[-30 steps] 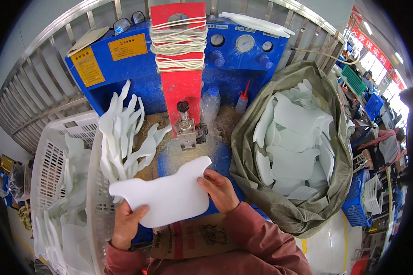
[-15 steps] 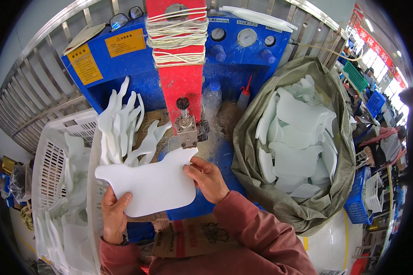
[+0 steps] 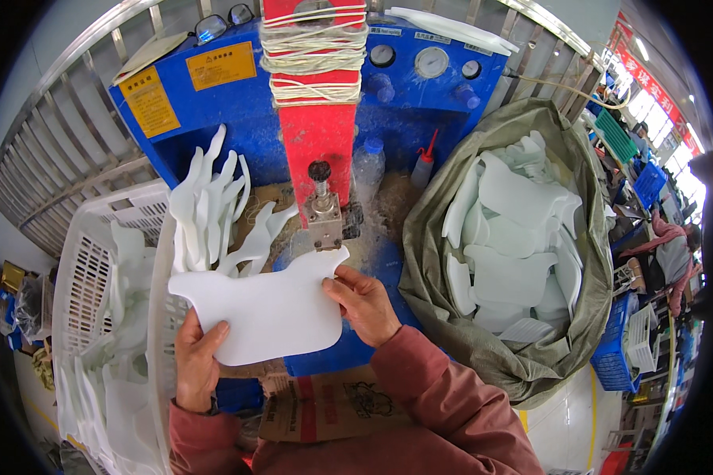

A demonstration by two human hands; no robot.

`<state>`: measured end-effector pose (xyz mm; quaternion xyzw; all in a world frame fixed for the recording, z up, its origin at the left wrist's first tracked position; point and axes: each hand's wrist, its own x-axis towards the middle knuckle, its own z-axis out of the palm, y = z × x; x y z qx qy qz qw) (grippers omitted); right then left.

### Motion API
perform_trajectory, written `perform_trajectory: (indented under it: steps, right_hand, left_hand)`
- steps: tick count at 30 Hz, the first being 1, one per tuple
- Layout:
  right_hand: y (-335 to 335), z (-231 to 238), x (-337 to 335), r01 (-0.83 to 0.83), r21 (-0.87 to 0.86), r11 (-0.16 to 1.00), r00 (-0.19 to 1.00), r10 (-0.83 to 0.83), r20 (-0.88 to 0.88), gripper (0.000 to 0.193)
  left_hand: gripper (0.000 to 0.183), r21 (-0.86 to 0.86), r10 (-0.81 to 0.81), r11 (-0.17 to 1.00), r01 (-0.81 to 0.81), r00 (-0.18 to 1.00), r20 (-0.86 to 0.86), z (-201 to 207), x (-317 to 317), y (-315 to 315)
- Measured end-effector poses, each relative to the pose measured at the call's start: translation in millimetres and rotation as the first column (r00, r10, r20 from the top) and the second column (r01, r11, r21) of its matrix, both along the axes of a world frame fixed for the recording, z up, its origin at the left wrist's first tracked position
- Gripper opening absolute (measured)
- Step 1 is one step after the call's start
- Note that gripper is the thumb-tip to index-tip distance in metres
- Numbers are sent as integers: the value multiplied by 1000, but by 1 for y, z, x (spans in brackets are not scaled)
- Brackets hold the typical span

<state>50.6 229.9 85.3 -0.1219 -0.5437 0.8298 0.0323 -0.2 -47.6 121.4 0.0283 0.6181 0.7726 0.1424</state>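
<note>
Between my hands is a white curved foam sheet [image 3: 265,313], wide and flat with a horn at each upper corner. My left hand [image 3: 199,354] grips its lower left side, thumb on top. My right hand [image 3: 362,305] pinches the right edge just below the upper right horn. That horn reaches under the metal head [image 3: 323,223] at the foot of a red machine arm [image 3: 318,150] wound with cream cord. Whether the horn touches the head's tip is hard to make out. Several similar white pieces [image 3: 206,210] stand close behind the sheet's left half.
A white crate [image 3: 83,309] of more white pieces is at the left. On the right, a grey-green sack [image 3: 515,372] holds several. Behind stand the blue machine housing [image 3: 238,119] with gauges [image 3: 431,62], a clear bottle [image 3: 367,170] and a red-tipped bottle [image 3: 423,166].
The foam sheet and both hands have shifted slightly up and to the right in view, the sheet tilting a little. The grip of both hands stays the same.
</note>
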Motion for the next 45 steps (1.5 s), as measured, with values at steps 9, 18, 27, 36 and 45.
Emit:
perform_trajectory:
  steps: [9, 18, 27, 36, 45]
  right_hand:
    - [11, 0, 2, 57, -14, 998, 998, -57, 28, 29]
    - [30, -2, 3, 118, -30, 993, 993, -119, -15, 40]
    - [54, -7, 12, 242, -111, 964, 969, -246, -19, 30]
    - [81, 0, 20, 298, -72, 952, 953, -301, -41, 27]
    - [72, 1, 3, 210, 4, 978, 974, -209, -84, 29]
  left_hand:
    - [47, -4, -42, 999, 42, 999, 9, 1, -6, 15]
    - [46, 7, -142, 990, 142, 990, 27, -2, -19, 34]
    - [47, 28, -247, 969, 246, 969, 15, -10, -27, 59]
    - [45, 5, -301, 954, 301, 954, 12, -19, -36, 89]
    - [47, 43, -262, 964, 261, 965, 9, -23, -54, 75]
